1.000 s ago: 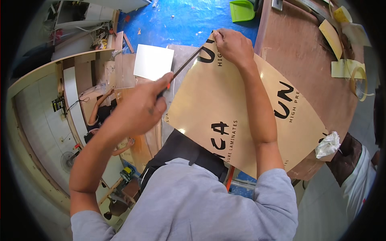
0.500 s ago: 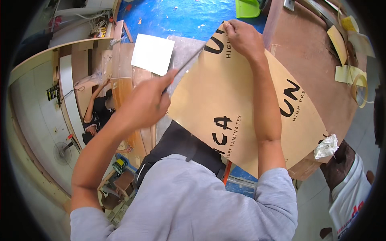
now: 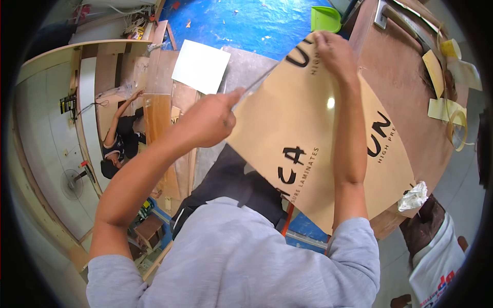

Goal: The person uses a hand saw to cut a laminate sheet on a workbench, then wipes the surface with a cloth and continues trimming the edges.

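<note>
A tan laminate sheet with black lettering lies tilted in front of me and partly over the worktable. My right hand grips its far corner, thumb on the upper face. Against the sheet's left edge runs a long, thin, dark tool that looks like a file. Closed around its near end is my left hand, with the index finger stretched along it. The fingers hide the tool's handle.
The brown worktable carries tape rolls and crumpled white paper. A white square panel and green dustpan lie beyond. Left, a co-worker handles a wooden board; another person's clothing shows at right.
My left hand has moved right and slightly up, carrying the file along the sheet's edge. My right hand and the held corner have shifted right.
</note>
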A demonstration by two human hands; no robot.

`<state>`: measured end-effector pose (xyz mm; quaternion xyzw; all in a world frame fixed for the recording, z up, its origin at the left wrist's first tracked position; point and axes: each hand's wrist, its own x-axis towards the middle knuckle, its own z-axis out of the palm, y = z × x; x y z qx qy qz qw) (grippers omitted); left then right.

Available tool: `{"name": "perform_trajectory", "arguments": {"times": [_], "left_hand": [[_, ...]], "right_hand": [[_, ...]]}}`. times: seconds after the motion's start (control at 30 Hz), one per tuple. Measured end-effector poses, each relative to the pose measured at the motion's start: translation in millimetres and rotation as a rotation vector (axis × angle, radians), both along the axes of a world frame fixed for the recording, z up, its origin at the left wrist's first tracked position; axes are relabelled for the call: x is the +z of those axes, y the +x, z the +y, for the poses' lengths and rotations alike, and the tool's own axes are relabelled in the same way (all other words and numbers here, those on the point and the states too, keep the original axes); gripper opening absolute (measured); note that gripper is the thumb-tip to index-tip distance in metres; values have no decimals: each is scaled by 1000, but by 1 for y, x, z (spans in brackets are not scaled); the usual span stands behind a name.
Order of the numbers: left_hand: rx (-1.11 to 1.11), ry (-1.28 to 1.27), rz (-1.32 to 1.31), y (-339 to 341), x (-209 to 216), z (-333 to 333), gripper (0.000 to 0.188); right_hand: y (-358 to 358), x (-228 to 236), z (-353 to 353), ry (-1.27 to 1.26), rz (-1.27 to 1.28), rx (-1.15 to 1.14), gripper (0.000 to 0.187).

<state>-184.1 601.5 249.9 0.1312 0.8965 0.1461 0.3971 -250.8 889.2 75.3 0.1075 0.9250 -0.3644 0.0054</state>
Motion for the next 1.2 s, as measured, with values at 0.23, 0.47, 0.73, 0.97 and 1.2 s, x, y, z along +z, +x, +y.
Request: {"name": "perform_trajectory", "arguments": {"times": [0.23, 0.47, 0.73, 0.97, 1.2], "left_hand": [[58, 127, 76, -1, 22, 0, 59], [-35, 75, -11, -5, 40, 27, 61], [-88, 10, -105, -16, 39, 40, 63], [-138, -21, -56, -20, -40, 28, 61], [-103, -108, -106, -12, 55, 41, 63]], "right_hand": [[-7, -18, 28, 290, 370, -35, 25], [9, -2, 9, 220, 395, 364, 10], [7, -7, 2, 217, 320, 405, 16], [9, -1, -2, 200, 301, 402, 19], [6, -6, 4, 206, 286, 363, 21]]}}
